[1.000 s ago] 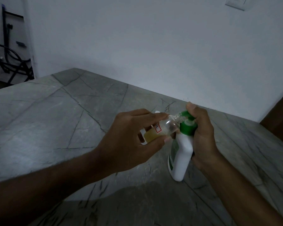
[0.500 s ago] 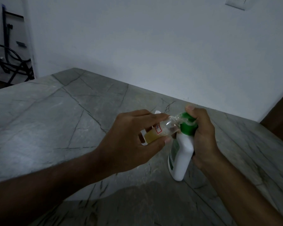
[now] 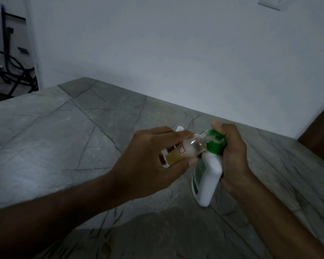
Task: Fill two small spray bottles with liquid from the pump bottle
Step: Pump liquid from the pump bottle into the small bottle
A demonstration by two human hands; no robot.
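1. Countertop (image 3: 67, 139) of grey veined stone fills the lower half of the frame and meets a pale wall; it gives the pump bottle a firm base to be pressed against.
2. Right hand (image 3: 232, 156), right of centre, is wrapped shut around the white pump bottle (image 3: 208, 176), with the thumb on the green pump head (image 3: 216, 144), seemingly so one hand can both steady and press it.
3. Left hand (image 3: 153, 161), at centre, pinches a clear small spray bottle (image 3: 185, 151) between fingers and thumb, with the other fingers loosely curled.
4. That spray bottle lies tilted, its open neck touching the pump nozzle, likely so the liquid goes straight in; yellowish liquid sits in its lower end.
5. White plastic (image 3: 179, 128) peeks out behind the left hand; I cannot tell whether it is the second bottle.
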